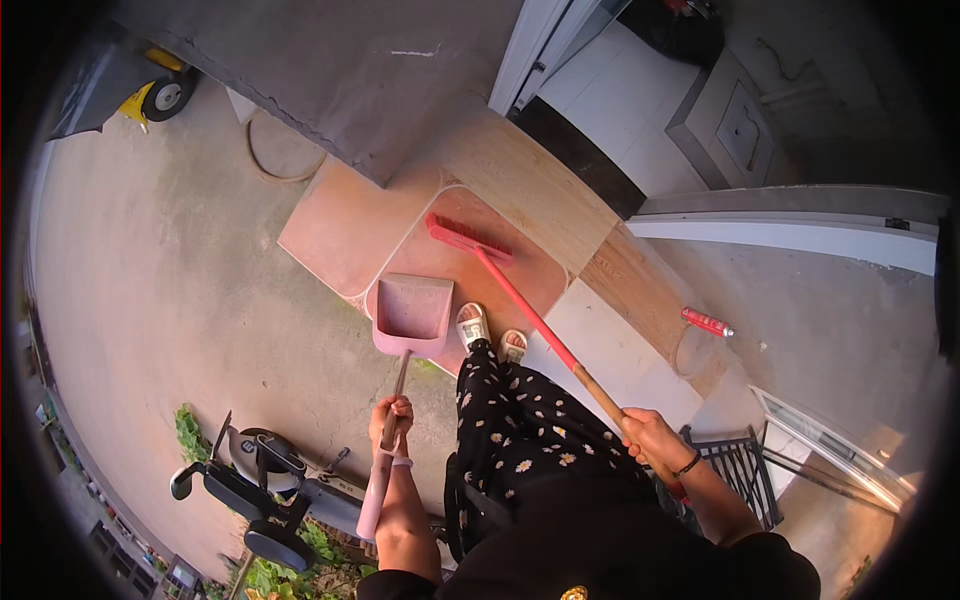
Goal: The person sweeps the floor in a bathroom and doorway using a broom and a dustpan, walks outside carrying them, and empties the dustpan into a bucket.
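My left hand (392, 420) is closed around the metal pole of a pink long-handled dustpan (410, 311), whose pan lies just left of my sandalled feet. The long pink grip of the pole runs back along my forearm. My right hand (651, 437) grips the wooden part of the handle of a red push broom (470, 241). Its red upper pole slants away to the broom head, which is over the reddish floor tile (442, 262) beyond my feet, with bristles on its far side. Dustpan and broom head are apart.
A wall corner (375, 142) juts in ahead, beside an open doorway (581, 150). On the right lie a red spray can (707, 322) and a black metal rack (735, 476). An electric scooter (277, 480) stands at lower left, near plants. A hose (281, 178) lies beyond the tiles.
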Action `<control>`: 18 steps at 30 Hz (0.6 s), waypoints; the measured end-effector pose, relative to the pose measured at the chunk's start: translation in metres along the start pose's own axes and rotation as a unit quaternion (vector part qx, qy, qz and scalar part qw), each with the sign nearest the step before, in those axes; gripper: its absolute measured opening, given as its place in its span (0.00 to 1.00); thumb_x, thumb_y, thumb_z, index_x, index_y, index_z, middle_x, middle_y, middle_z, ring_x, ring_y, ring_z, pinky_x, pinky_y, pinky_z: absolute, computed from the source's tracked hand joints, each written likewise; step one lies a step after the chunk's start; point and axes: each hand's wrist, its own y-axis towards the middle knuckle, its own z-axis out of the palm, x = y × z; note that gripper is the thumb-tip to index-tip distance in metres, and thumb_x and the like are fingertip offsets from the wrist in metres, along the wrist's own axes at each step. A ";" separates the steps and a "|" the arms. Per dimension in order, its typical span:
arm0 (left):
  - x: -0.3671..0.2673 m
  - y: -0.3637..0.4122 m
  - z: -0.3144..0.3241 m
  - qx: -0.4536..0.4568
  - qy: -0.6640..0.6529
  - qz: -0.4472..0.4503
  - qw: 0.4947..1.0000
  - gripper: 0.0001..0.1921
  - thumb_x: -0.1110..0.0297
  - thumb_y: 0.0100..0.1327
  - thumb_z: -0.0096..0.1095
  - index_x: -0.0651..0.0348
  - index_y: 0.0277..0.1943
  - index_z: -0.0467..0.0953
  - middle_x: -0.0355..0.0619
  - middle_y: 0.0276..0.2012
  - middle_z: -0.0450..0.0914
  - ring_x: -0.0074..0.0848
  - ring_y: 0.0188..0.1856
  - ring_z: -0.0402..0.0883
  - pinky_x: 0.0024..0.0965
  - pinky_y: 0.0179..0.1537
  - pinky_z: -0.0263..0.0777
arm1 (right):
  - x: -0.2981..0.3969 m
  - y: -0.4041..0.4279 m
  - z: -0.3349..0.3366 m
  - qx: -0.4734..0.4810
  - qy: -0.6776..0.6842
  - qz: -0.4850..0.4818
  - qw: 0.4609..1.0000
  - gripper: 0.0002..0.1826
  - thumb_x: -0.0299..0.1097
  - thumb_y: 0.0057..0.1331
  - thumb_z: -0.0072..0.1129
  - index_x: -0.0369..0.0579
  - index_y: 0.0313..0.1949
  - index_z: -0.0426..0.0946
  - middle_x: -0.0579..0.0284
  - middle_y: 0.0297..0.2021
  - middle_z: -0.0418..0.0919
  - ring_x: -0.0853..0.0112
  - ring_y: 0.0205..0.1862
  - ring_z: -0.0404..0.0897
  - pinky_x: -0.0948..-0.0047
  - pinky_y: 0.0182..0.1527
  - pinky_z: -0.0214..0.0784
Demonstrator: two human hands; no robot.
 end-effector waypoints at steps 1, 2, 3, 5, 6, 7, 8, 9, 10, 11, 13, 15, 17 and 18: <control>0.001 -0.005 -0.002 -0.009 0.027 -0.003 1.000 0.06 0.76 0.58 0.43 0.65 0.26 0.60 0.43 0.17 0.63 0.24 0.16 0.63 0.22 0.19 0.65 | -0.010 0.007 -0.006 -0.031 0.009 -0.008 0.999 0.09 0.34 0.65 0.36 0.45 0.37 0.66 0.65 0.21 0.64 0.82 0.16 0.63 0.83 0.14 0.56; 0.004 -0.010 -0.004 0.000 0.031 -0.008 0.999 0.06 0.76 0.57 0.43 0.65 0.25 0.60 0.43 0.17 0.63 0.24 0.16 0.63 0.22 0.19 0.65 | -0.020 0.015 -0.015 -0.061 0.007 -0.013 0.998 0.09 0.34 0.65 0.36 0.46 0.36 0.66 0.66 0.20 0.64 0.82 0.15 0.62 0.82 0.13 0.56; 0.005 -0.016 -0.004 0.017 0.021 -0.026 0.999 0.06 0.76 0.57 0.44 0.65 0.25 0.60 0.43 0.18 0.64 0.24 0.16 0.63 0.22 0.19 0.65 | -0.027 0.028 -0.025 -0.096 0.002 -0.018 0.995 0.08 0.34 0.65 0.36 0.47 0.35 0.65 0.66 0.19 0.63 0.82 0.14 0.62 0.82 0.12 0.56; 0.010 -0.027 -0.004 0.007 0.042 -0.033 0.999 0.06 0.76 0.57 0.44 0.64 0.25 0.60 0.42 0.18 0.63 0.23 0.18 0.64 0.22 0.20 0.65 | -0.038 0.057 -0.044 -0.151 0.010 -0.038 0.988 0.08 0.35 0.66 0.36 0.49 0.32 0.64 0.67 0.17 0.63 0.81 0.12 0.61 0.79 0.11 0.55; 0.013 -0.034 -0.006 0.007 0.049 -0.025 0.998 0.06 0.76 0.56 0.45 0.64 0.25 0.60 0.42 0.18 0.62 0.22 0.18 0.64 0.21 0.20 0.65 | -0.042 0.074 -0.054 -0.180 0.005 -0.053 0.982 0.08 0.36 0.66 0.36 0.49 0.31 0.63 0.67 0.16 0.62 0.80 0.12 0.61 0.79 0.10 0.55; 0.015 -0.046 -0.008 0.008 0.045 -0.014 0.999 0.06 0.76 0.56 0.45 0.63 0.25 0.59 0.41 0.18 0.62 0.21 0.19 0.64 0.21 0.19 0.65 | -0.044 0.088 -0.064 -0.209 -0.006 -0.053 0.977 0.08 0.36 0.66 0.36 0.49 0.30 0.63 0.67 0.16 0.62 0.80 0.11 0.61 0.78 0.10 0.55; 0.018 -0.056 -0.009 0.006 0.032 -0.018 0.999 0.05 0.78 0.55 0.45 0.63 0.26 0.59 0.39 0.18 0.61 0.20 0.19 0.63 0.21 0.19 0.65 | -0.045 0.101 -0.075 -0.215 0.016 -0.070 0.974 0.09 0.36 0.65 0.37 0.48 0.28 0.62 0.65 0.14 0.62 0.78 0.10 0.61 0.76 0.09 0.55; 0.020 -0.067 -0.009 -0.006 0.061 -0.007 0.998 0.05 0.78 0.55 0.45 0.63 0.26 0.59 0.39 0.18 0.61 0.20 0.19 0.63 0.21 0.19 0.65 | -0.047 0.113 -0.084 -0.228 0.038 -0.078 0.970 0.10 0.35 0.65 0.37 0.47 0.26 0.61 0.64 0.12 0.61 0.75 0.10 0.61 0.74 0.09 0.55; 0.021 -0.080 -0.008 -0.008 0.056 -0.007 0.998 0.05 0.79 0.55 0.45 0.63 0.26 0.59 0.39 0.19 0.61 0.20 0.19 0.63 0.20 0.19 0.64 | -0.050 0.124 -0.090 -0.235 0.041 -0.081 0.968 0.11 0.35 0.65 0.37 0.46 0.26 0.61 0.64 0.12 0.62 0.75 0.09 0.61 0.73 0.09 0.55; 0.022 -0.092 -0.009 -0.006 0.033 -0.014 0.999 0.05 0.79 0.54 0.45 0.63 0.27 0.58 0.39 0.19 0.61 0.19 0.19 0.63 0.20 0.19 0.64 | -0.055 0.132 -0.095 -0.244 0.044 -0.084 0.965 0.11 0.34 0.65 0.36 0.46 0.25 0.61 0.63 0.12 0.62 0.74 0.09 0.61 0.72 0.09 0.56; 0.016 -0.115 -0.008 -0.017 0.065 -0.009 0.998 0.04 0.80 0.54 0.46 0.67 0.30 0.59 0.39 0.19 0.61 0.19 0.19 0.63 0.20 0.19 0.64 | -0.072 0.142 -0.093 -0.235 0.066 -0.085 0.966 0.11 0.34 0.65 0.37 0.45 0.25 0.61 0.63 0.12 0.62 0.74 0.08 0.61 0.71 0.09 0.56; 0.006 -0.140 -0.012 -0.037 0.035 0.014 0.999 0.07 0.80 0.54 0.46 0.73 0.34 0.59 0.41 0.21 0.61 0.19 0.18 0.63 0.20 0.19 0.64 | -0.097 0.148 -0.082 -0.225 0.081 -0.089 0.967 0.12 0.34 0.65 0.37 0.44 0.25 0.61 0.62 0.12 0.63 0.73 0.08 0.61 0.71 0.09 0.56; -0.011 -0.161 -0.023 -0.037 0.056 0.033 0.997 0.12 0.79 0.54 0.46 0.79 0.38 0.57 0.42 0.22 0.62 0.19 0.18 0.63 0.19 0.18 0.64 | -0.129 0.151 -0.055 -0.224 0.076 -0.078 0.969 0.12 0.34 0.65 0.38 0.43 0.25 0.61 0.62 0.11 0.62 0.73 0.08 0.62 0.71 0.09 0.57; -0.023 -0.172 -0.030 -0.047 0.072 0.041 0.995 0.11 0.79 0.54 0.46 0.79 0.38 0.57 0.43 0.23 0.62 0.20 0.19 0.63 0.20 0.17 0.64 | -0.147 0.152 -0.037 -0.225 0.068 -0.076 0.969 0.10 0.35 0.65 0.38 0.46 0.27 0.62 0.62 0.13 0.63 0.74 0.07 0.62 0.72 0.08 0.55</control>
